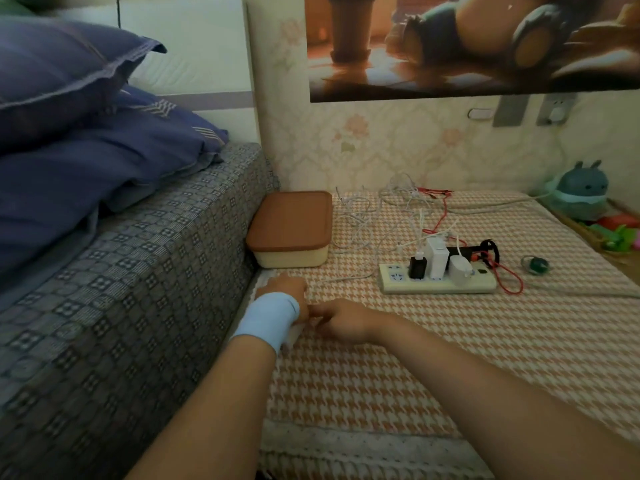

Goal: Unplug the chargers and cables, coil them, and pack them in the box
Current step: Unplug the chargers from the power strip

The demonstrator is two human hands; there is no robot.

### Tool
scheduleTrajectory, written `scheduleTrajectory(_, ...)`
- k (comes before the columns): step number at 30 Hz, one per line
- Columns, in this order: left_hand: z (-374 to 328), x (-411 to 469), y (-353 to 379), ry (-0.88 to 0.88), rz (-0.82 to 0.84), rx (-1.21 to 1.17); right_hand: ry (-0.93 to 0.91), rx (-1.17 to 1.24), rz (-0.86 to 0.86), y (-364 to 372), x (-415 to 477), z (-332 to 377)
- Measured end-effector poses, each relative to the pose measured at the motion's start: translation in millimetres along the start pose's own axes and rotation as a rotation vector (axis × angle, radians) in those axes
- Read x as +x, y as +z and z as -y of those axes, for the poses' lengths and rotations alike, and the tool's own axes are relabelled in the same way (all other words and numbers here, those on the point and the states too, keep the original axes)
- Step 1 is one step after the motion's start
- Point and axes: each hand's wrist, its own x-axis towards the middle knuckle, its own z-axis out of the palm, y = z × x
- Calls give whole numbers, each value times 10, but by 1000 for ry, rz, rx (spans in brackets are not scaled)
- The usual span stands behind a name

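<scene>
A white power strip (437,285) lies on the checked cloth at the right. A black charger (418,267) and two white chargers (437,258) (460,270) are plugged into it. Tangled white cables (398,199) and a red cable (506,276) spread behind and beside the strip. The cream box with a brown lid (291,227) stands shut against the bed. My left hand (284,288), with a blue wristband, rests on the cloth's left edge, fingers hidden. My right hand (341,321) lies beside the left wrist, fingertips touching near the band. Neither hand is at the cables.
A bed with a patterned cover (138,271) and blue pillows (86,133) rises along the left. A plush toy (581,192) and small colourful toys (620,233) sit at the far right. A small green ring-shaped object (536,265) lies right of the strip. A wall socket (556,110) is above.
</scene>
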Motion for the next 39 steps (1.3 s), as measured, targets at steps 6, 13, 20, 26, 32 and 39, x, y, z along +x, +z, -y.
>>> scheduleTrajectory(6, -378, 22, -54, 225, -267, -444, 30, 86, -470, -554, -292, -167)
scheduleTrajectory(13, -1301, 210, 84, 377, -245, -644, 165, -567, -850, -1112, -692, -873)
scheduleTrajectory(20, -1750, 545, 358, 350, -166, -747, 332, -668, -622, -1197, -564, -1321)
scheduleTrajectory(26, -1973, 726, 489, 332, -247, -817, 285, -522, -679, -1234, -413, -1503)
scheduleTrajectory(32, -1995, 840, 594, 308, -443, -708, 312, -476, -670, -1199, -343, -1597)
scheduleTrajectory(39, -2102, 843, 635, 262, -658, -860, 300, -499, -710, -1143, -340, -1632)
